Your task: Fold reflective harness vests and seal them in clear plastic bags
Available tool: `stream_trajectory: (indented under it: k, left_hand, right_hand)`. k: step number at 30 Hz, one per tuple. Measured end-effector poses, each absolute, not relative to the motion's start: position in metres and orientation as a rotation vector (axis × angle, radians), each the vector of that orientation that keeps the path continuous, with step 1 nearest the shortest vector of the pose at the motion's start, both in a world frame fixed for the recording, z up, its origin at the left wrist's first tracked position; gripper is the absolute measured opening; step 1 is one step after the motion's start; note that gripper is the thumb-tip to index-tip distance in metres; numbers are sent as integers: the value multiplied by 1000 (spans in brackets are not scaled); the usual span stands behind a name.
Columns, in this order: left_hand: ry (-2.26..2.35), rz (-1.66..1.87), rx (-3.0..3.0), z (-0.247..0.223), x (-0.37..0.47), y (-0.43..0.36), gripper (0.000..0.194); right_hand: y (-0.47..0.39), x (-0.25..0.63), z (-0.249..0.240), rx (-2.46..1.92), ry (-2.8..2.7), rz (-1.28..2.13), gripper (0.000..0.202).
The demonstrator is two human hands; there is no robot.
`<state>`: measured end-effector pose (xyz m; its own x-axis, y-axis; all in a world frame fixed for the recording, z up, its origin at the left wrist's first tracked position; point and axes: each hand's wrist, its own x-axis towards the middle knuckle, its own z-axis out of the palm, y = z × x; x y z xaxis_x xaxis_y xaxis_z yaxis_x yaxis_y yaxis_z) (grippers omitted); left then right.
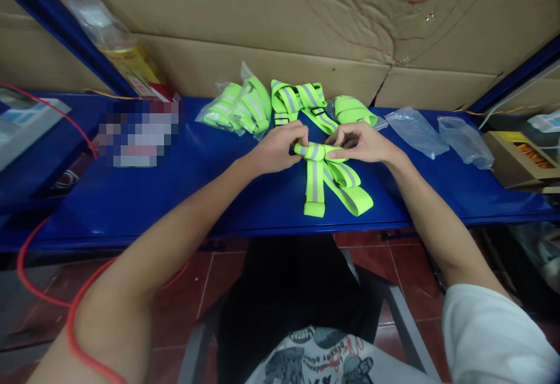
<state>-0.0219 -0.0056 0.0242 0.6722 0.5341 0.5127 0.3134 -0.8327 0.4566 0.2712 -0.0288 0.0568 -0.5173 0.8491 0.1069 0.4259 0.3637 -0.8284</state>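
The left hand [282, 147] and right hand [363, 143] are pinching opposite ends of a gathered reflective strap [315, 152] above the blue table [254, 203], its loops hanging toward the front edge.

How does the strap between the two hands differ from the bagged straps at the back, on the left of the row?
The held strap is bare; the bagged straps are inside clear plastic. The held strap has loops spread toward the table's front edge, whereas the bagged straps are bundled compactly. Both are yellow-green with a grey stripe.
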Motion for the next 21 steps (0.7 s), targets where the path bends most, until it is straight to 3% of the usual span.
stream_trajectory:
  k: [7, 12, 17, 19, 21]
  left_hand:
    - [606, 837, 2588, 28, -22, -10, 25]
    - [548, 791, 2387, 34, -28, -8, 22]
    - [614, 764, 2194, 32, -24, -10, 22]
    - [612, 806, 2096, 28, -23, -7, 32]
    - [621, 864, 1992, 24, -23, -1, 58]
  right_hand:
    - [-28, 272, 61, -1406, -2240, 836, 78]
    - [-29, 269, 61, -1416, -2392, 670, 64]
    - [-28, 272, 58, -1326, -2320, 635, 65]
    - [-27, 272, 56, -1287, -2266, 677, 68]
    - [-26, 270, 52, -1253, -2208, 771, 75]
